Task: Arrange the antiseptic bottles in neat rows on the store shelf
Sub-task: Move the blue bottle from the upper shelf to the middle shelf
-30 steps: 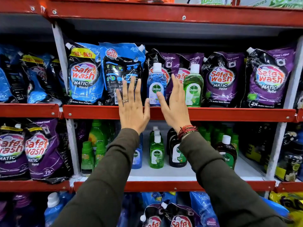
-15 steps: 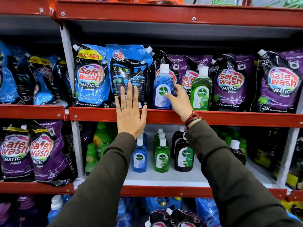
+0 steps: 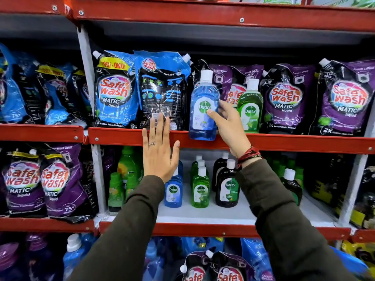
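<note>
My right hand grips a blue Dettol bottle with a white cap, held in front of the upper red shelf edge, its base below the shelf lip. A green Dettol bottle stands on that upper shelf just to the right. My left hand is flat and open, fingers spread, over the shelf edge and holds nothing. On the white lower shelf stand a small blue bottle, a green bottle and a dark bottle in short rows.
Safe Wash detergent pouches, blue and purple, fill the upper shelf behind the bottles. Green bottles stand left on the lower shelf, another dark bottle right. A white upright divides the shelf bays.
My right hand has closed on the blue bottle and pulled it forward and down off the upper shelf. My left hand has sunk slightly, still flat and open.
</note>
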